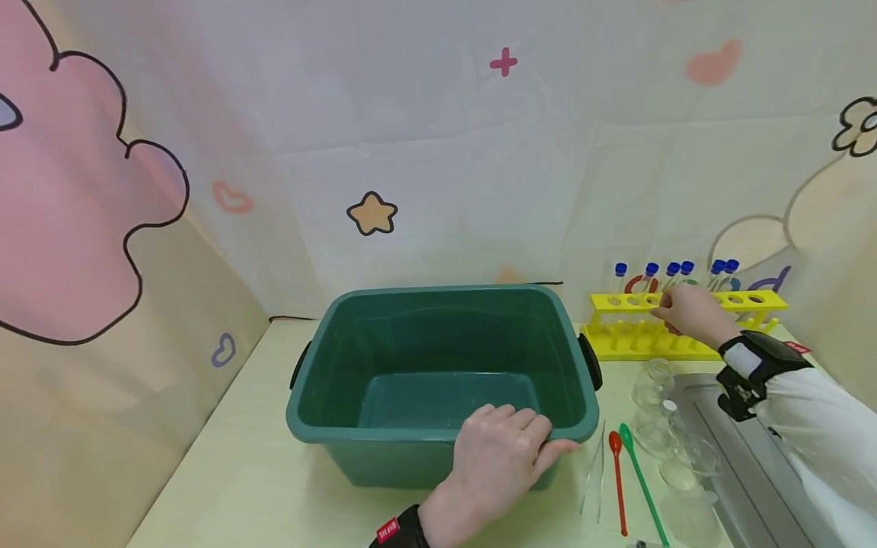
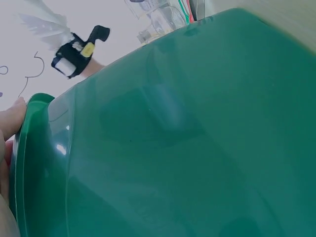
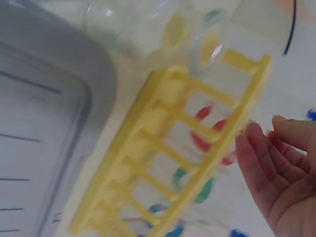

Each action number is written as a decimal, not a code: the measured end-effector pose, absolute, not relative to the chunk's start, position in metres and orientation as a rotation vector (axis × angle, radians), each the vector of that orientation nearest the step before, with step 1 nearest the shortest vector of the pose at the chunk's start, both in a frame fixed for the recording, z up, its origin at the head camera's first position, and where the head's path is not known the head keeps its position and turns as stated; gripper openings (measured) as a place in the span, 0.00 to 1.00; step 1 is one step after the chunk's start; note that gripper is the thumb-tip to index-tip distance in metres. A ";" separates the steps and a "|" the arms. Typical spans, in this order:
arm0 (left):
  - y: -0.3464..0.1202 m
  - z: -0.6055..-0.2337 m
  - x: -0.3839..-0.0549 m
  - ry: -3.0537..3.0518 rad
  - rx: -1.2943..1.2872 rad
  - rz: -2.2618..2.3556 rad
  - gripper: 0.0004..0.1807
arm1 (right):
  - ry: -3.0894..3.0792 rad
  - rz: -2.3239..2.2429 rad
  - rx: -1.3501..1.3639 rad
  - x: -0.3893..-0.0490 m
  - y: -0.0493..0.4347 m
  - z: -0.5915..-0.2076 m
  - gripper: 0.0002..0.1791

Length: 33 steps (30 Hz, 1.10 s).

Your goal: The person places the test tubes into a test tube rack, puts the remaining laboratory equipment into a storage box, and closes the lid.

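Observation:
My left hand (image 1: 495, 449) grips the near rim of a deep green plastic basin (image 1: 384, 435), its thumb lying along the rim to the right. The basin's wall (image 2: 163, 133) fills most of the left wrist view. At the right, my right hand (image 1: 695, 312) is at the top bar of a yellow test tube rack (image 1: 644, 348). In the right wrist view its fingers (image 3: 269, 180) are loosely bent close to the rack's bar, with nothing between thumb and fingers. Several test tubes with blue caps (image 1: 652, 269) stand behind the hand in the rack.
Clear glass vessels (image 1: 654, 380) stand in front of the rack, beside a grey tray (image 1: 719, 449) under my right arm. A red long-handled spoon (image 1: 620, 479), a green one (image 1: 644, 481) and thin clear rods (image 1: 601, 472) lie right of the basin. A printed cloth (image 1: 438, 190) hangs behind.

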<state>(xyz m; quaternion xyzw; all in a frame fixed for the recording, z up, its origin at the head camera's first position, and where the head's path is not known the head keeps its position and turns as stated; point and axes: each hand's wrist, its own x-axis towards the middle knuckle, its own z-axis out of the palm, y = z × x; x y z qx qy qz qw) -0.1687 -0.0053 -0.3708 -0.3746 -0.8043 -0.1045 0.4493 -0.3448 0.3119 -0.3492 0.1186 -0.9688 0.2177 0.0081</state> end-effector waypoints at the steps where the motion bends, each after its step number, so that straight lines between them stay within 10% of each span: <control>1: -0.006 -0.371 -0.168 -1.990 -0.926 -0.260 0.26 | -3.019 0.667 0.391 -0.342 0.306 -0.344 0.09; 21: -0.003 -0.367 -0.153 -2.007 -0.931 -0.239 0.26 | -2.951 0.862 0.838 -0.295 0.200 -0.308 0.32; 33: -0.005 -0.357 -0.140 -2.198 -0.940 -0.353 0.18 | -2.869 0.778 0.897 -0.289 0.196 -0.316 0.24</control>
